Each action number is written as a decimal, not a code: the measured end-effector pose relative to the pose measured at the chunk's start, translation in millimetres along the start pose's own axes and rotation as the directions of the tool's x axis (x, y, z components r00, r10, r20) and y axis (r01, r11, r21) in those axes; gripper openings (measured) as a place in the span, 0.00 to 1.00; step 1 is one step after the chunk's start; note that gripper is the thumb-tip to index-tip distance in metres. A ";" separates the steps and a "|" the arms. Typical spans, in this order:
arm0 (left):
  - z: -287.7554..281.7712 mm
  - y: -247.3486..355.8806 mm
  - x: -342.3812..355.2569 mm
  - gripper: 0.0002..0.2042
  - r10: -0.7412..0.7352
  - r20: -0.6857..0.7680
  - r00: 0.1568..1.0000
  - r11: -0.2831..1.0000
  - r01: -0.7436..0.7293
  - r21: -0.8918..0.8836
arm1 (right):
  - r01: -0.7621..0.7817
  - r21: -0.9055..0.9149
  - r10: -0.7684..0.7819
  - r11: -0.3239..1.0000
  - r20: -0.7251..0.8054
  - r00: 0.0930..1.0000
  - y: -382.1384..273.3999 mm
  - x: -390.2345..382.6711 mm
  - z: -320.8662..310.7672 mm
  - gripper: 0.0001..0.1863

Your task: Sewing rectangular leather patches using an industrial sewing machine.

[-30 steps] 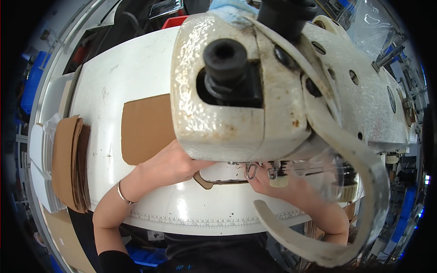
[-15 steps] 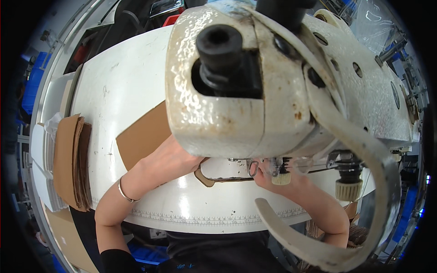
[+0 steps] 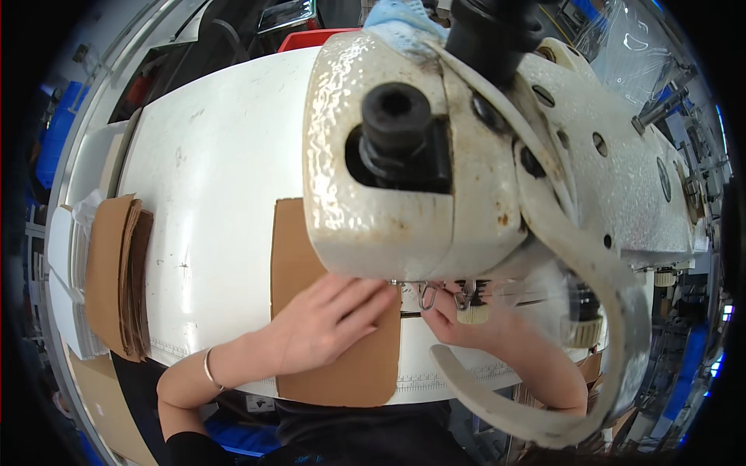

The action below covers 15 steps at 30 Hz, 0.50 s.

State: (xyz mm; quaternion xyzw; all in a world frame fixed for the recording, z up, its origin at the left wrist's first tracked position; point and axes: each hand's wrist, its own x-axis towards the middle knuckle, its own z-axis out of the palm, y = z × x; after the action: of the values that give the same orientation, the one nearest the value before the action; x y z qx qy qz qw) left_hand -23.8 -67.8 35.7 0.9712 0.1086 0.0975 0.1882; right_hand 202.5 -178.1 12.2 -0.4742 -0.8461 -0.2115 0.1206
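A flat brown cardboard sheet (image 3: 342, 382) with rounded near corners lies on the white tabletop under the head of a sewing machine (image 3: 381, 225). Its near end reaches the table's front edge, while the machine head covers part of its far right side. My left hand (image 3: 330, 322), with a thin bangle on the wrist, lies on the sheet, fingers stretched toward the needle area. To the right of the sheet, my right hand (image 3: 462, 326) is beside the machine's small metal parts with its fingers bent in. Those parts hide its fingertips and anything between them.
A stack of brown cardboard pieces (image 3: 116, 276) stands at the table's left edge, beside white folded pieces (image 3: 68, 272). A curved cream-coloured arm (image 3: 497, 412) loops in front of the machine on the right. Beyond the table's far edge is a red tray (image 3: 315, 39).
The cardboard sheet has turned from a slant to nearly straight and come toward me. My left hand has moved nearer and now lies flatter on it. The right hand stays by the needle area.
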 end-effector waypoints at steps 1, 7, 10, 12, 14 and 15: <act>-1.9 2.6 -5.8 0.21 0.165 0.056 0.985 0.985 -0.161 -0.065 | 0.000 0.045 0.001 0.999 -0.019 1.000 -0.8 -1.7 -0.7 0.03; 2.3 22.8 -29.9 0.19 0.181 0.029 0.983 0.961 -0.170 -0.219 | 0.030 0.242 -0.016 0.970 -0.062 0.998 -6.0 -10.0 -8.9 0.14; 3.1 11.1 -30.5 0.20 0.256 0.029 0.966 0.951 -0.247 -0.186 | 0.054 0.482 -0.019 0.875 -0.077 0.997 -5.5 -8.7 -8.1 0.16; 2.1 4.9 -27.9 0.20 0.290 0.029 0.957 0.946 -0.282 -0.162 | 0.084 0.563 -0.047 0.822 -0.080 0.996 -4.3 -6.1 -6.3 0.18; 1.2 0.6 -22.0 0.20 0.292 0.039 0.956 0.953 -0.287 -0.101 | 0.255 0.416 -0.215 0.873 -0.140 0.966 -3.2 -2.9 -5.3 0.22; -0.2 -2.8 -18.6 0.20 0.289 0.025 0.957 0.953 -0.285 -0.103 | 0.266 0.409 -0.220 0.873 -0.157 0.963 -4.0 -1.5 -6.4 0.22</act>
State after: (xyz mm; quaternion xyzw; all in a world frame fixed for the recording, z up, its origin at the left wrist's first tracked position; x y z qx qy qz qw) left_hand -42.2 -69.8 32.0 0.9680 -0.0425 0.1097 0.2218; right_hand 199.9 -184.1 16.2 -0.3145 -0.9169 -0.0596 0.2383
